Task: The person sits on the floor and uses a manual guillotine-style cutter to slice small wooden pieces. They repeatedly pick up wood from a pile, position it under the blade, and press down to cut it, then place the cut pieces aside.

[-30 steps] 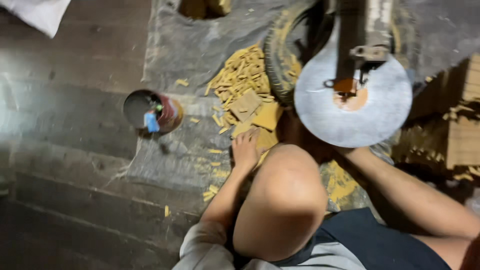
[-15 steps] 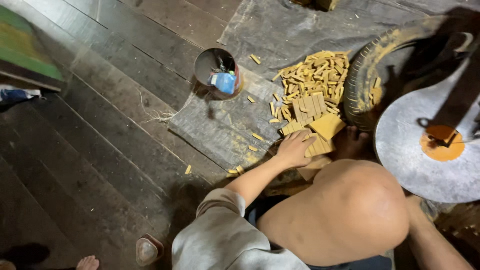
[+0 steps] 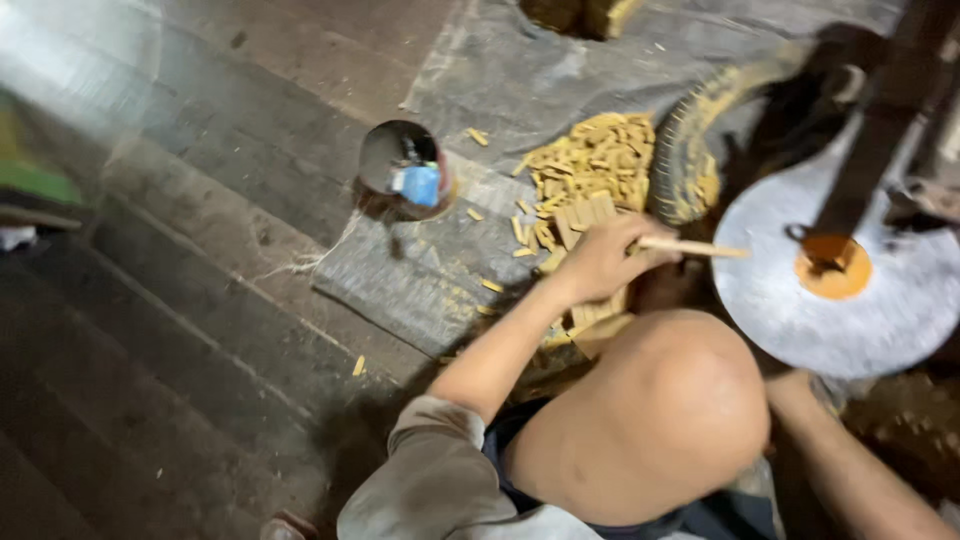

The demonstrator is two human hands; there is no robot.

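- Wooden stick: thin, pale, held level in the left hand, its free end reaching toward the round metal disc.
- Left hand fingers: curled tight around the stick's near end, above a pile of small wood pieces on a grey mat.
- Right hand: hidden behind the bare knee; its grip cannot be told.
- Round can: standing at the mat's edge, near the pile.
- Floor: dark wooden planks.
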